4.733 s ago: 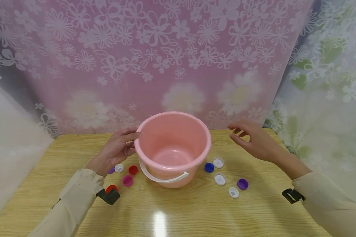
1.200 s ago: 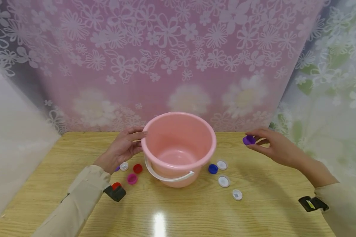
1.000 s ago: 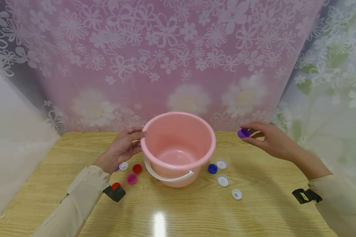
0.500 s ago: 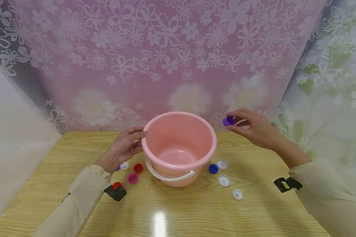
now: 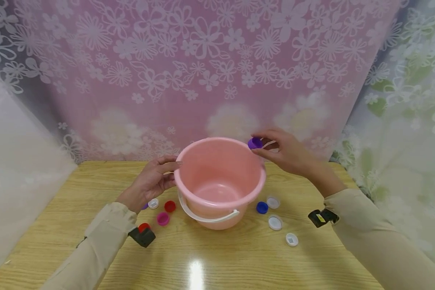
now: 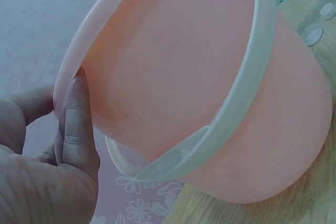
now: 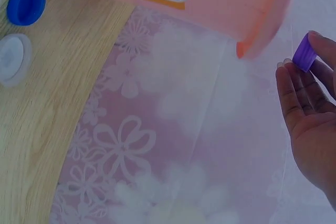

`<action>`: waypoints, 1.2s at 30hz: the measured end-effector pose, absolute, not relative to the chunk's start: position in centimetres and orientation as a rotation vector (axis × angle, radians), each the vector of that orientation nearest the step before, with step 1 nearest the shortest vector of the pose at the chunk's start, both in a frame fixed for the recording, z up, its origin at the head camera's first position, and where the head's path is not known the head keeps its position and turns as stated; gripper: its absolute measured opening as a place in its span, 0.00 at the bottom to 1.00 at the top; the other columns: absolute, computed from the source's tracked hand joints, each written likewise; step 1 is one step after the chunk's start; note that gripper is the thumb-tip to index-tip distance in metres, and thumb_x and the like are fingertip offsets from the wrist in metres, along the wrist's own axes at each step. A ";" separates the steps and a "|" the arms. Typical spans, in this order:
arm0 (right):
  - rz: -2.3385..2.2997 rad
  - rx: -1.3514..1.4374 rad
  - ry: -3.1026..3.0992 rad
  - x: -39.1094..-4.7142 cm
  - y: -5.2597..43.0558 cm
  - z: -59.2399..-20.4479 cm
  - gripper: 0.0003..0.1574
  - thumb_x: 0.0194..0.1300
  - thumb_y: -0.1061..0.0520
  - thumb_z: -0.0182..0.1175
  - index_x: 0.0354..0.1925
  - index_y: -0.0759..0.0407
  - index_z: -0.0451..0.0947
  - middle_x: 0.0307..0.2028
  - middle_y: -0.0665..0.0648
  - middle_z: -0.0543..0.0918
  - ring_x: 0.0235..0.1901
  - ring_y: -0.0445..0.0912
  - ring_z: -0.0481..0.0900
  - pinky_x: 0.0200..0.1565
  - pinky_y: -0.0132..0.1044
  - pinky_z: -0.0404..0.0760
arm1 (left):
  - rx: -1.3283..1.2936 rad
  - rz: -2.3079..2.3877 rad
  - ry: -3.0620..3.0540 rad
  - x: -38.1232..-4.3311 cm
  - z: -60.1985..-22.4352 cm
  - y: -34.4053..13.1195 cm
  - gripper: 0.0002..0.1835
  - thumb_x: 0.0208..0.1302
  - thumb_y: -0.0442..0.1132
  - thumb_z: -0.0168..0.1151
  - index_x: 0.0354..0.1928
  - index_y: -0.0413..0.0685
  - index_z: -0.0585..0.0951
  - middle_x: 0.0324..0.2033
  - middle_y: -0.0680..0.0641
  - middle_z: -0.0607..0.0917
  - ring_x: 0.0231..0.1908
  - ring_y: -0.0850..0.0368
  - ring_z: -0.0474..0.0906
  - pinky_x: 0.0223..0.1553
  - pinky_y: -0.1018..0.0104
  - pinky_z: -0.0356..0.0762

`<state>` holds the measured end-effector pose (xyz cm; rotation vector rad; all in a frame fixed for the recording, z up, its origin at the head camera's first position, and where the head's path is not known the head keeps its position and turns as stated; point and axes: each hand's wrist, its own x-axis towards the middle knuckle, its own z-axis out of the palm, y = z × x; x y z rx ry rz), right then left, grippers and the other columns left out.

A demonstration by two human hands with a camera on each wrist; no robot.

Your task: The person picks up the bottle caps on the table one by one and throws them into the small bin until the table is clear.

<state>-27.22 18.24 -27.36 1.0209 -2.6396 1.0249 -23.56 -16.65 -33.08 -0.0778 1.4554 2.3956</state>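
Observation:
A pink plastic bucket (image 5: 217, 197) with a white handle (image 5: 206, 219) stands upright on the wooden table, its inside bare in the head view. My left hand (image 5: 154, 179) grips the bucket's left rim, thumb on one side and fingers on the other, as the left wrist view shows close up. My right hand (image 5: 284, 153) pinches a purple bottle cap (image 5: 255, 143) between thumb and fingers, at the bucket's back right rim. In the right wrist view the purple cap (image 7: 304, 53) sits at the fingertips, apart from the bucket's rim.
Right of the bucket lie a blue cap (image 5: 262, 208) and several white caps (image 5: 275, 222). On its left are a dark red cap (image 5: 170, 206), a pink cap (image 5: 163, 218), a red cap (image 5: 143, 227), a white cap (image 5: 153, 204) and a purple one partly hidden by my wrist.
My right hand has picked the purple cap off the table at the right, then lifted it and carried it left to the bucket's rim. The left hand keeps its hold on the bucket.

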 end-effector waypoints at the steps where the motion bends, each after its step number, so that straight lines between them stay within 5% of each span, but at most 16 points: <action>1: 1.034 1.023 -2.643 -27.3 18.0 -27.4 0.26 0.65 0.56 0.63 0.58 0.64 0.73 0.51 0.58 0.76 0.45 0.49 0.78 0.49 0.40 0.80 | -0.075 2.394 1.457 -23.6 -33.1 -16.6 0.10 0.66 0.32 0.60 0.47 0.42 0.73 0.29 0.45 0.81 0.20 0.58 0.80 0.28 0.66 0.84; 36: 0.759 1.213 -2.751 -27.7 13.4 -30.2 0.25 0.63 0.55 0.66 0.57 0.61 0.75 0.47 0.55 0.76 0.45 0.49 0.79 0.47 0.44 0.81 | -0.052 2.335 1.506 -23.8 -33.2 -16.9 0.12 0.67 0.33 0.59 0.49 0.42 0.71 0.32 0.46 0.79 0.22 0.56 0.82 0.30 0.65 0.84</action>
